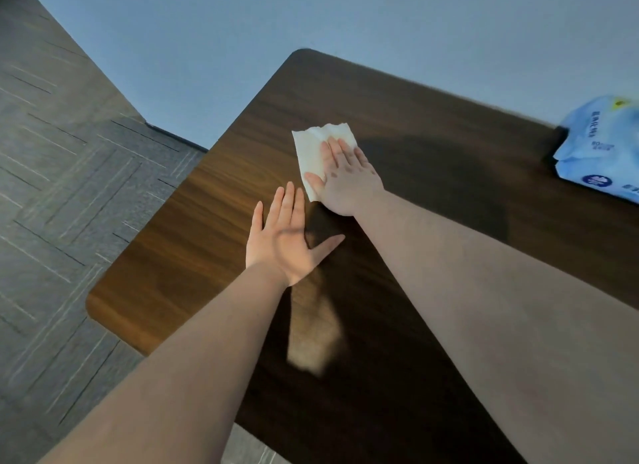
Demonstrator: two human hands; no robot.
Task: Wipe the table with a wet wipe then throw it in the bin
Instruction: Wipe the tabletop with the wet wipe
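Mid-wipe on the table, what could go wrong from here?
1. The wipe lies near the table's far-left edge; a stroke that way could push it off onto the floor.
2. The right hand presses it with a flat palm, no grip, so the wipe could bunch or slip out.
3. The blue pack sits at the right edge; a wide sweep might knock it.
No bin is in view.

the tabletop is dark brown with a streaky wood grain, lighter and warmer toward 9 o'clock. the wet wipe on it is white. at 3 o'clock the wipes pack is pale blue with white patches, dark blue print and a small yellow mark. the floor is grey carpet with thin pale and dark lines. the wall is plain blue-grey.
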